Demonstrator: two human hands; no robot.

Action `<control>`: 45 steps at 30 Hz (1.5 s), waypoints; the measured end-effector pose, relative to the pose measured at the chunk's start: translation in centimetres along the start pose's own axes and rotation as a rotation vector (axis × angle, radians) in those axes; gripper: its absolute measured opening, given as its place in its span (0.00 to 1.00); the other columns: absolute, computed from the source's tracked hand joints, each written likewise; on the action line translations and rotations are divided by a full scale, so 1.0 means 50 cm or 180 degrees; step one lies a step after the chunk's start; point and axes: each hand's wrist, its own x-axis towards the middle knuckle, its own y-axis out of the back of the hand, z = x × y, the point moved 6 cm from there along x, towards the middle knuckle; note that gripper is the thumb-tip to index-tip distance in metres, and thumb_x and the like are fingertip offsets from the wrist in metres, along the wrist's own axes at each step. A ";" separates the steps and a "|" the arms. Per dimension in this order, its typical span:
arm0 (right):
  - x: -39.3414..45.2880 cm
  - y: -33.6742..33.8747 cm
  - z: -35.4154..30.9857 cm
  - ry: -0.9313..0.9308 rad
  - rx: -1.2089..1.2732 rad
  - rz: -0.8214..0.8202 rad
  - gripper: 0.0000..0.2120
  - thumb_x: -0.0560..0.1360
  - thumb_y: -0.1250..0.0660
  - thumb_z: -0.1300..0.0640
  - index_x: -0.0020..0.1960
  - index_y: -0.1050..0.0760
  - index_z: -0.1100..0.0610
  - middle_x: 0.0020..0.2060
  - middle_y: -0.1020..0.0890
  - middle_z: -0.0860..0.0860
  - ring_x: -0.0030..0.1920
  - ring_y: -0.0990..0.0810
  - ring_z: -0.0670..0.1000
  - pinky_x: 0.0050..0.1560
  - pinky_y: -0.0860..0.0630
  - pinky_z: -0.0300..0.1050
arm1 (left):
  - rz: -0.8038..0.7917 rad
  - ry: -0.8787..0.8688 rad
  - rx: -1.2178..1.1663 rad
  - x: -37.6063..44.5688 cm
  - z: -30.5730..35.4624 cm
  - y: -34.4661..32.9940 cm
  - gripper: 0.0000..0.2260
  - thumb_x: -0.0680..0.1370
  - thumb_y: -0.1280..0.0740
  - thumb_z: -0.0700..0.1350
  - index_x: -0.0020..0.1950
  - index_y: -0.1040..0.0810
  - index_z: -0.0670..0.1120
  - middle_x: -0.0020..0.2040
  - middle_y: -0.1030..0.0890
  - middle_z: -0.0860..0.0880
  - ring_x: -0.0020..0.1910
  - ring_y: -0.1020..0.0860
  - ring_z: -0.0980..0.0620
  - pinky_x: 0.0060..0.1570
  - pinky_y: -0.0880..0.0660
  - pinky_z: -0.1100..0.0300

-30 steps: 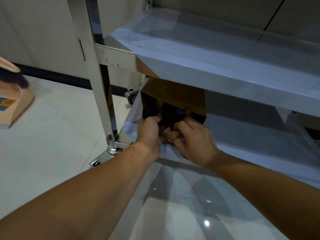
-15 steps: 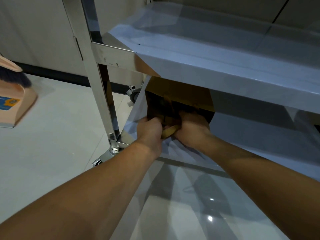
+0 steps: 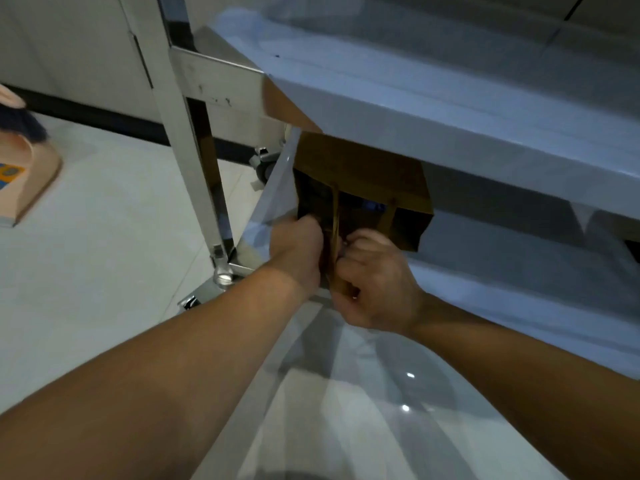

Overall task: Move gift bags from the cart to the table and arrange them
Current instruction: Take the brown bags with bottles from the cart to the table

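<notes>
Brown paper gift bag (image 3: 360,174) lies on its side on the middle shelf (image 3: 519,265) of a steel cart (image 3: 187,133), at the shelf's left end, tucked under the top shelf (image 3: 415,91). Open mouth faces the camera; dark contents inside, not identifiable. Two flat paper handles (image 3: 335,216) run out from the mouth toward the hands.

Left hand (image 3: 298,251) at the bag's mouth on the left side, fingers curled in around the handle, gripping it. Right hand (image 3: 377,282) just beside it, touching the left; fingers and thumb pinch the handle strips near the shelf's front edge.

Shelves covered in pale plastic film; bottom shelf (image 3: 363,410) shows light glare. Corner post of cart stands left of the bag, caster (image 3: 263,168) behind it on the tiled floor (image 3: 104,254). Pink dustpan and dark brush (image 3: 24,161) at the far left on the floor, against the wall.
</notes>
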 end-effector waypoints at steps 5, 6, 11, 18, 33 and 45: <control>-0.013 0.020 -0.077 -0.0783 0.0131 -0.0623 0.07 0.64 0.32 0.65 0.32 0.27 0.56 0.25 0.27 0.51 0.24 0.31 0.53 0.27 0.32 0.40 | 0.0166 0.0198 0.0563 -0.079 -0.016 0.060 0.07 0.78 0.36 0.38 0.40 0.23 0.43 0.37 0.19 0.42 0.35 0.21 0.45 0.25 0.26 0.62; -0.016 0.032 -0.097 -0.0863 0.0112 -0.0748 0.06 0.63 0.32 0.66 0.32 0.27 0.57 0.25 0.27 0.51 0.24 0.32 0.52 0.25 0.30 0.41 | 0.0242 0.0366 0.0537 -0.103 -0.020 0.074 0.07 0.78 0.37 0.36 0.42 0.22 0.44 0.39 0.18 0.42 0.35 0.20 0.46 0.25 0.25 0.62; 0.005 0.141 -0.208 -0.1010 0.0221 -0.1140 0.08 0.63 0.41 0.68 0.32 0.27 0.58 0.23 0.30 0.51 0.24 0.39 0.50 0.23 0.34 0.40 | 0.0529 0.1032 0.0982 -0.243 -0.020 0.163 0.07 0.79 0.34 0.40 0.53 0.18 0.40 0.38 0.17 0.43 0.30 0.19 0.48 0.35 0.18 0.54; 0.173 0.370 -0.258 -0.1857 0.0473 -0.1063 0.06 0.66 0.42 0.60 0.31 0.30 0.54 0.24 0.28 0.50 0.26 0.36 0.50 0.29 0.42 0.37 | -0.0012 0.0715 0.3588 -0.443 0.173 0.198 0.18 0.74 0.26 0.45 0.63 0.23 0.45 0.57 0.19 0.43 0.54 0.19 0.42 0.54 0.18 0.47; 0.320 1.035 -0.512 -0.3694 0.0652 -0.1566 0.16 0.68 0.31 0.50 0.30 0.37 0.51 0.25 0.28 0.50 0.34 0.24 0.61 0.33 0.38 0.44 | -0.1585 -0.0030 0.4817 -1.011 0.612 -0.025 0.07 0.73 0.29 0.40 0.49 0.21 0.40 0.45 0.17 0.39 0.43 0.16 0.41 0.42 0.16 0.46; 0.188 1.807 -0.545 -0.4750 -0.0308 0.0780 0.04 0.70 0.32 0.64 0.38 0.24 0.59 0.30 0.24 0.53 0.35 0.24 0.53 0.35 0.25 0.54 | -0.2602 -0.2866 0.5521 -1.606 0.757 -0.612 0.06 0.74 0.31 0.46 0.42 0.24 0.44 0.40 0.21 0.45 0.36 0.23 0.48 0.30 0.30 0.59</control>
